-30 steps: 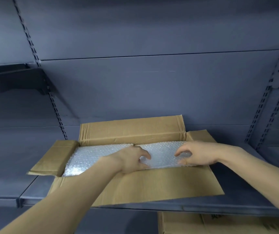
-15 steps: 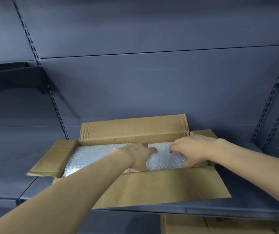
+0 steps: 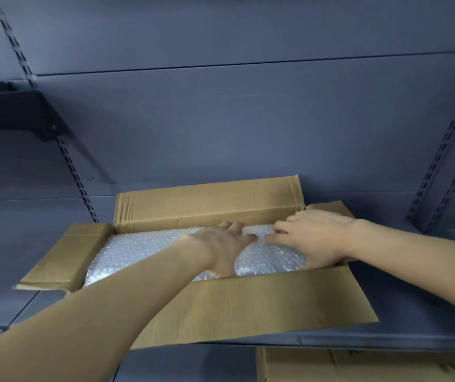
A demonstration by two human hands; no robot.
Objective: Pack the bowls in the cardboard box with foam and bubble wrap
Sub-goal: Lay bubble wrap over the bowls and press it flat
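Nearest, at the bottom right, the top of a second cardboard carton (image 3: 358, 365) shows below the shelf edge. Above it a grey metal shelf (image 3: 413, 312) carries the open cardboard box (image 3: 248, 304), its near flap folded down toward the viewer, its left flap spread out flat, its far flap standing upright. Bubble wrap (image 3: 138, 252) fills the box from the left end to the right. The left hand (image 3: 223, 249) lies on the wrap right of the middle, fingers stretched toward the far wall, pressing down and gripping nothing. Just beside it, the right hand (image 3: 311, 238) rests on the wrap at the right end, fingers bent and pointing left, their tips on the plastic; whether they pinch it cannot be told. No bowls can be seen under the wrap. Behind stands a grey back panel (image 3: 248, 128) with slotted uprights (image 3: 441, 166)
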